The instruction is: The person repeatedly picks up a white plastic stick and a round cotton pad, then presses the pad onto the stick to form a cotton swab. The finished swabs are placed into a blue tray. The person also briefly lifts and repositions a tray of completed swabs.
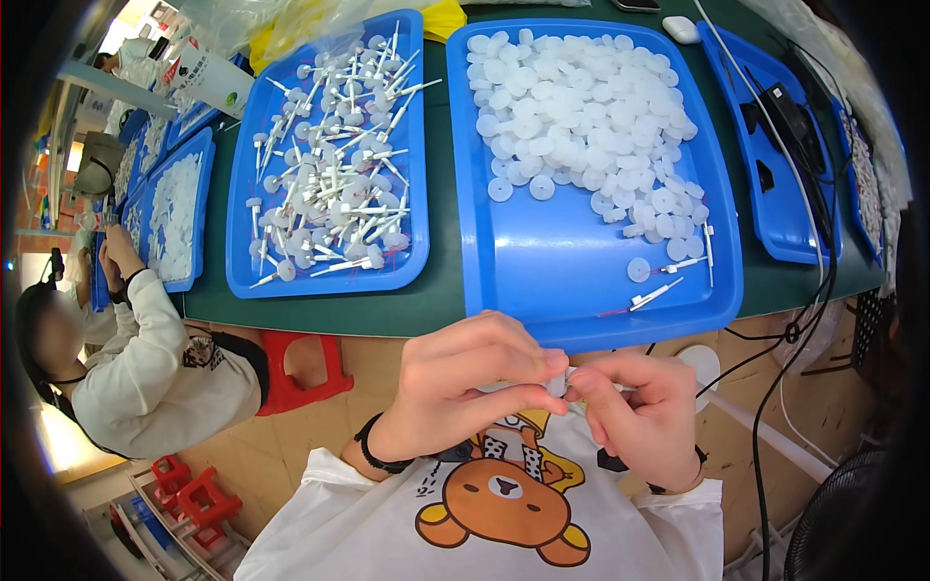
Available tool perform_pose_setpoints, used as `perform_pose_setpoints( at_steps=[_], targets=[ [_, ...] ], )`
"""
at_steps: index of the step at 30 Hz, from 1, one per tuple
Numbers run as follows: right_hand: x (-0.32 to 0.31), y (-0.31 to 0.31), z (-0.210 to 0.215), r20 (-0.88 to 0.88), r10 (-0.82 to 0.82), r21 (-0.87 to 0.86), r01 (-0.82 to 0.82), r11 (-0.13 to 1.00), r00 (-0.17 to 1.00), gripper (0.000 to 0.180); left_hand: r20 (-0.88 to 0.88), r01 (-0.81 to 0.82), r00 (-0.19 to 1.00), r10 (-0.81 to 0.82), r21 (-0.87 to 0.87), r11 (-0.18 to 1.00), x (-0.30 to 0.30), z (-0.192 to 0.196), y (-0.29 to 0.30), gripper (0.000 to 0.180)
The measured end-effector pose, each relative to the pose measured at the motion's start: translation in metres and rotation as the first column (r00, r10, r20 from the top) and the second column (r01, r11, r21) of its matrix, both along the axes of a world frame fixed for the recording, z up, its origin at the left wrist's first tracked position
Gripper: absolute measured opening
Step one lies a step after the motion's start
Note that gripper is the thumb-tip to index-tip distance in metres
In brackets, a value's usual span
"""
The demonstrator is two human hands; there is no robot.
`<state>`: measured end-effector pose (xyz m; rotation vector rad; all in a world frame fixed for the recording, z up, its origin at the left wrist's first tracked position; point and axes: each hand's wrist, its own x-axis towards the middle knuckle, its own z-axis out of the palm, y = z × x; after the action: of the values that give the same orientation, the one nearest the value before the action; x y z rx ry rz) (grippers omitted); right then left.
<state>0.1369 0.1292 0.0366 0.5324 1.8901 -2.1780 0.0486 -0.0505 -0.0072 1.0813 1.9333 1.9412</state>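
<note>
In front of my chest, my left hand (475, 378) pinches a small translucent white plastic disc (557, 386) between thumb and fingers. My right hand (630, 397) meets it from the other side, fingertips closed right at the disc's edge. Whatever lies between the right fingertips is too small and covered to make out. Just beyond my hands is a blue tray (523, 315) with a big heap of similar white discs (581, 107). Near its right front corner lie a loose disc (638, 270) and a few thin white sticks with red wires (657, 294).
Left of it, another blue tray (329, 283) holds many discs fitted with white sticks. A blue tray with black cables (775, 107) stands at the right. Cables hang past the table's right front edge. A co-worker (165, 358) sits at the far left beside a red stool (300, 373).
</note>
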Motion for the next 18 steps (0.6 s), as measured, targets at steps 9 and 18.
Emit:
perform_pose_setpoints(
  at_steps=[9, 18],
  targets=[
    [-0.006, -0.019, -0.010, -0.165, -0.021, 0.149, 0.046, 0.988, 0.986, 0.013, -0.003, -0.040, 0.999, 0.040, -0.052, 0.998, -0.013, 0.009, -0.008, 0.031],
    [-0.017, 0.014, -0.021, -0.411, -0.206, 0.644, 0.443, 0.624, 0.888, 0.018, -0.439, -0.918, 0.396, 0.807, -0.164, 0.361, -0.040, 0.017, -0.060, 0.037]
  ],
)
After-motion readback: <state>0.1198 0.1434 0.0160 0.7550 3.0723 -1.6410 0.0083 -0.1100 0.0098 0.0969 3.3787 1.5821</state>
